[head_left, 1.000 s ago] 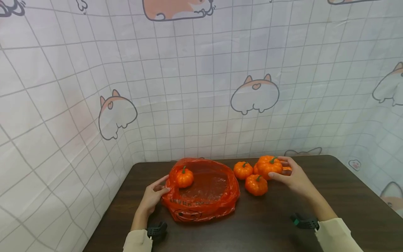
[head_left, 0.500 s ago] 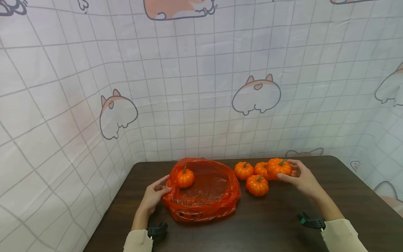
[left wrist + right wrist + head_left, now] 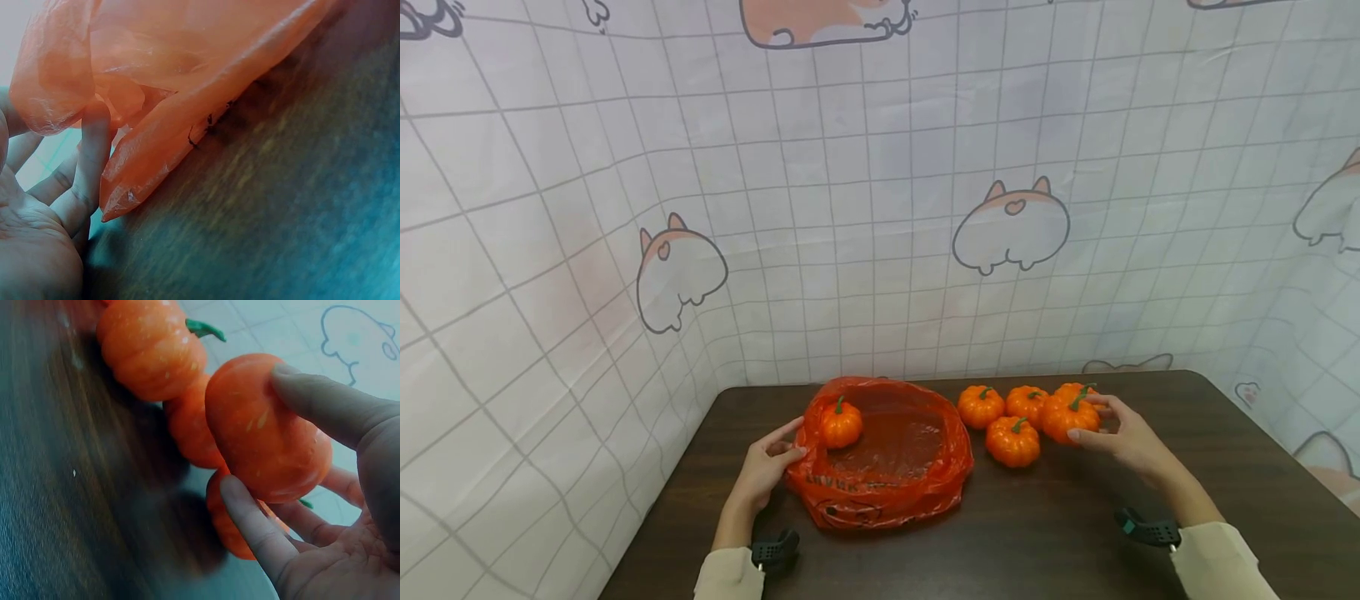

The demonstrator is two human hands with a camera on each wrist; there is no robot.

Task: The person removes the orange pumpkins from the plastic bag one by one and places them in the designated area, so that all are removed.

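Note:
My left hand point(image 3: 760, 473) holds the left rim of a red plastic bag point(image 3: 887, 507), thumb at the front of the rim. The bag stands wide open, with a small orange pumpkin point(image 3: 842, 426) in its left part. In the left wrist view, fingers point(image 3: 94, 150) press up against the thin film point(image 3: 147, 178). With thumb and fingers, my right hand point(image 3: 1131, 440) grips another small pumpkin point(image 3: 265, 431) on the right. This held pumpkin partly covers one behind it point(image 3: 1072, 389), and the right wrist view shows it apart from the tabletop.
Several more small pumpkins stand between the bag and my right hand, among them one at the front point(image 3: 1013, 442) and one nearest the bag point(image 3: 981, 407). They sit on a dark wooden table point(image 3: 1000, 542). A white cloth point(image 3: 880, 208) with cartoon dogs hangs behind it.
My right hand has carried its pumpkin to the right, then slightly towards me, uncovering pumpkins behind it. My left hand and the bag have stayed put.

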